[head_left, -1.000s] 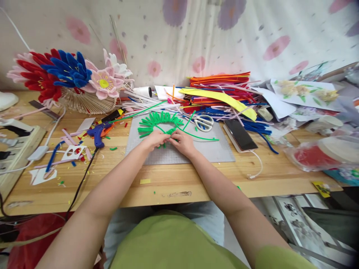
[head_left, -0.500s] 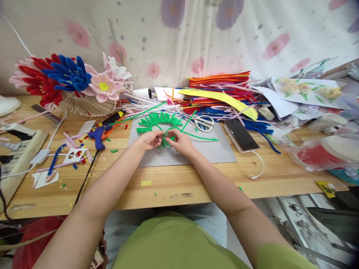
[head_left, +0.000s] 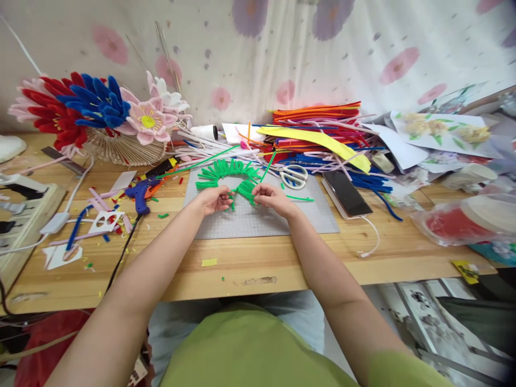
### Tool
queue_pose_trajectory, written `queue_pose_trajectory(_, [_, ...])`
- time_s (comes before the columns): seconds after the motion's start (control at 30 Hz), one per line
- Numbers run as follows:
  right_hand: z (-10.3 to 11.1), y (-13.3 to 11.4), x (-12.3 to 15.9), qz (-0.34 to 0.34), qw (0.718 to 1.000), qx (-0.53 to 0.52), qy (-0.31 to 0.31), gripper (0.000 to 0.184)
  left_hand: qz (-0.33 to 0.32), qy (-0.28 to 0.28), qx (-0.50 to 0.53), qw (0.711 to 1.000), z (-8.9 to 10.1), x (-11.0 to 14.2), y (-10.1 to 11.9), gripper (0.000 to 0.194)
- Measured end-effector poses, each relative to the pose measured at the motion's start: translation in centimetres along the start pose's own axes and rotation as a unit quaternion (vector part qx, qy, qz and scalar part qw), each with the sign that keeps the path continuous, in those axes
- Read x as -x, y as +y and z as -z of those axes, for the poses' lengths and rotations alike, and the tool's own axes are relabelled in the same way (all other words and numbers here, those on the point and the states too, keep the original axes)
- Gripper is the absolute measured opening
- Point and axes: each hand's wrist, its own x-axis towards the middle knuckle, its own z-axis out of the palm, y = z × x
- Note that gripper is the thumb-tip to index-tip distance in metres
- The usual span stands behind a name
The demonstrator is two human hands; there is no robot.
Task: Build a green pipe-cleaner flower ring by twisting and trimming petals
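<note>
A curved green piece made of many looped pipe cleaners point(head_left: 226, 169) lies on the grey cutting mat point(head_left: 258, 226). My left hand point(head_left: 217, 200) is closed at its near left side, the fingers pinching a green pipe cleaner. My right hand point(head_left: 272, 198) sits a little to the right, thumb and fingers pinched on a green pipe cleaner too; one long stem point(head_left: 268, 167) rises behind it. Between the hands is a dense bunch of green strands point(head_left: 244, 190). White-handled scissors point(head_left: 294, 176) rest just beyond my right hand.
Left of the mat are a blue glue gun point(head_left: 139, 194) and scraps of pipe cleaner. Behind lie bundles of coloured pipe cleaners point(head_left: 316, 115) and a yellow strip point(head_left: 318, 141). A phone point(head_left: 349, 193) is at the right. Fuzzy flowers point(head_left: 99, 105) stand at the back left.
My hands have moved apart, the left one leftward and the right one rightward. More of the green bunch between them shows now. The long green stem has shifted left.
</note>
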Motion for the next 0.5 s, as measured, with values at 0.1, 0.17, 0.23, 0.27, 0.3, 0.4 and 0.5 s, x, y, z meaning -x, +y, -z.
queue_pose_trajectory(0.1, [-0.4, 0.5, -0.5, 0.012, 0.998, -0.001, 0.066, 0.028, -0.042, 0.003, -0.075, 0.996, -0.6, 0.4, -0.9, 0.005])
queue_pose_trajectory(0.17, [-1.0, 0.8, -1.0, 0.014, 0.995, 0.035, 0.098, 0.031, -0.067, 0.007, -0.115, 0.991, -1.0, 0.6, -1.6, 0.006])
queue_pose_trajectory(0.23, [-1.6, 1.0, -1.3, 0.006, 0.988, 0.099, 0.122, 0.028, -0.081, 0.024, -0.137, 0.987, -1.4, 0.7, -2.3, 0.008])
queue_pose_trajectory(0.27, [-1.8, 1.0, -1.3, 0.000, 0.980, 0.147, 0.134, 0.027, -0.087, 0.037, -0.144, 0.985, -1.6, 0.7, -2.5, 0.010])
queue_pose_trajectory(0.3, [-2.0, 0.9, -1.3, -0.005, 0.968, 0.204, 0.147, 0.025, -0.092, 0.048, -0.151, 0.983, -1.7, 0.7, -2.7, 0.011])
queue_pose_trajectory(0.4, [-2.3, 0.4, -0.8, 0.014, 0.911, 0.373, 0.174, 0.020, -0.100, 0.067, -0.167, 0.979, -2.0, 0.6, -2.9, 0.014])
queue_pose_trajectory(0.5, [-2.5, -0.4, -0.4, 0.046, 0.861, 0.477, 0.171, 0.021, -0.098, 0.064, -0.171, 0.978, -2.0, 0.4, -2.9, 0.014])
